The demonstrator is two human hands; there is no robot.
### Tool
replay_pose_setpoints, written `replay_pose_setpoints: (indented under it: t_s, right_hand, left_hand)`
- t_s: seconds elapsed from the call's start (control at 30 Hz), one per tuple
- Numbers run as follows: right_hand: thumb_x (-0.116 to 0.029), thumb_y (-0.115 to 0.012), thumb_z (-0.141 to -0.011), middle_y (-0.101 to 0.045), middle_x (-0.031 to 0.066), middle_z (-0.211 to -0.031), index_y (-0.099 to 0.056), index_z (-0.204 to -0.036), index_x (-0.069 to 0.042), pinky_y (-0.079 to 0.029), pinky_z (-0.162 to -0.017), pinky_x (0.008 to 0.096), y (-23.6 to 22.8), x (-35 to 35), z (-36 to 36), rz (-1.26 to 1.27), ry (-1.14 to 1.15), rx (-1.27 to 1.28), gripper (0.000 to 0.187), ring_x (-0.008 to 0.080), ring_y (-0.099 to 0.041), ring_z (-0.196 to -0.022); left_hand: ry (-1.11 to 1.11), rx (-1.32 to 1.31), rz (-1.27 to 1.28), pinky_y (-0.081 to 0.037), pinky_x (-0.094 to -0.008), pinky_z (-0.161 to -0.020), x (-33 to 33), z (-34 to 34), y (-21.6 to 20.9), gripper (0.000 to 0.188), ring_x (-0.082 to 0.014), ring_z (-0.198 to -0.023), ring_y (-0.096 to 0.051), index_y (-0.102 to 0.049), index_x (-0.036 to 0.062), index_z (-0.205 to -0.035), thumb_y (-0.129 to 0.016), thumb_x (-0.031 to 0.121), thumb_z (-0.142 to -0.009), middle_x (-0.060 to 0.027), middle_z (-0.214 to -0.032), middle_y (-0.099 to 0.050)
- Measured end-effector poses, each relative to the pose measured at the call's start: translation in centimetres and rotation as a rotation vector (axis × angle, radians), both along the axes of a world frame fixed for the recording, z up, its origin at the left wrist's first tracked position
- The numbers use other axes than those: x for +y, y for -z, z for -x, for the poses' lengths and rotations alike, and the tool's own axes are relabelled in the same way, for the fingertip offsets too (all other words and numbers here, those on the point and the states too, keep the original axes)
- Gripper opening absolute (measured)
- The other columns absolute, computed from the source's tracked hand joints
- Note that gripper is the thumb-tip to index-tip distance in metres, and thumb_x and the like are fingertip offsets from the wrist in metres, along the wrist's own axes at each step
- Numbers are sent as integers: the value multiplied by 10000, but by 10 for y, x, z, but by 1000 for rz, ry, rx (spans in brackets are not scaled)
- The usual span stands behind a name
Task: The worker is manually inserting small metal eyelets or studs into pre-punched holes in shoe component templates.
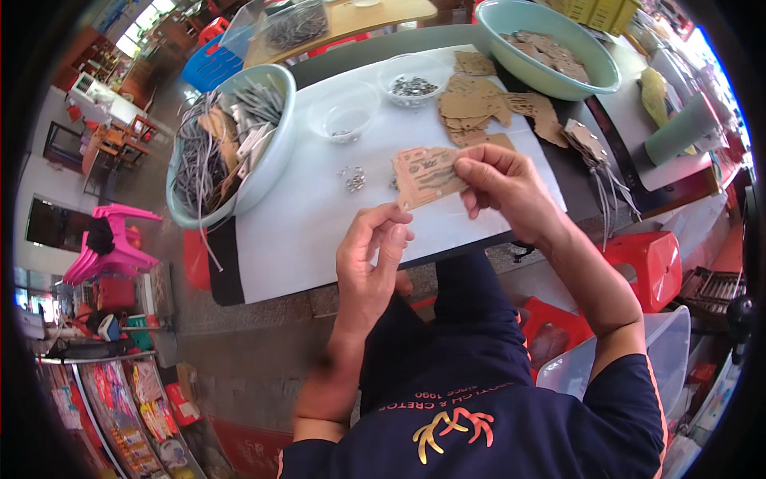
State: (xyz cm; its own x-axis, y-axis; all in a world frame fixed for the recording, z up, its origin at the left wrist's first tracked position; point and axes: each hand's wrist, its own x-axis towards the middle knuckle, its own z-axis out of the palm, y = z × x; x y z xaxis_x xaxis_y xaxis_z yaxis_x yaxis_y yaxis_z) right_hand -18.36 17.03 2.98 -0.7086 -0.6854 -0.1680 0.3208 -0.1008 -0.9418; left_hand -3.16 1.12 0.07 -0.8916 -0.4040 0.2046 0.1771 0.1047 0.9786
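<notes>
My right hand (501, 185) pinches a brown cardboard tag (431, 177) by its right edge, holding it above the white-covered table. Print and a notched outline show on the tag, with a small hole near its lower left corner. At that corner is my left hand (371, 254), its fingers curled and thumb drawn in; whatever lies between the fingertips is too small to make out. On the white sheet, left of the tag, small shiny metal pieces (353, 178) lie in a loose cluster. Several more brown cards (471, 104) are stacked beyond my right hand.
Two clear bowls (343, 112) with small metal parts stand at the far side. A pale blue basin (275, 160) of grey cords is at left; a green basin (550, 84) of cards is at far right. Corded tags (589, 145) hang over the right edge near a red stool (650, 267).
</notes>
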Motion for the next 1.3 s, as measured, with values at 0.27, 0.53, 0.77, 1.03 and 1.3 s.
replay_pose_setpoints:
  t_s: [0.27,0.53,0.77,1.03,1.3]
  right_hand:
    - [-204,-607,-950,-663,82,-875,-604,-975,-22,-564,-592,262,29,-50,-75,121,-191,-435,183,110,-646,-703]
    - [-240,-594,-956,-649,42,-866,-624,-1035,3,-521,-612,240,11,-70,-81,-158,-418,-12,258,83,-592,-677]
    - [-121,-620,-941,-645,18,-810,-629,-1026,-2,-467,-589,210,17,-48,-45,-12,-77,370,146,54,-558,-657]
    - [-153,-594,-963,-644,41,-842,-623,-994,6,-438,-577,215,42,-13,-6,-43,157,372,164,62,-524,-634]
    - [-150,-603,-961,-646,34,-834,-620,-992,-3,-438,-585,204,43,-13,-5,-19,102,362,152,51,-521,-633]
  left_hand:
    - [-291,222,-31,-504,-302,-802,-5,-26,11,280,-153,-912,-610,-537,-29,-1228,-537,91,-975,-112,-1077,-626]
    - [-318,67,469,-488,-273,-769,-58,-54,-13,173,-155,-849,-603,-629,1,-1063,-601,-25,-894,-81,-985,-622]
    - [-239,64,602,-489,-266,-852,-170,-23,-106,179,-113,-928,-603,-617,-13,-1067,-489,78,-982,-61,-1010,-640]
    - [161,-280,978,-505,-296,-754,-228,53,-131,245,-160,-826,-635,-622,-41,-973,-562,195,-944,-97,-874,-673]
    - [359,-917,983,-502,-318,-692,-232,86,-136,404,-176,-728,-622,-611,-21,-934,-675,373,-871,-83,-790,-620]
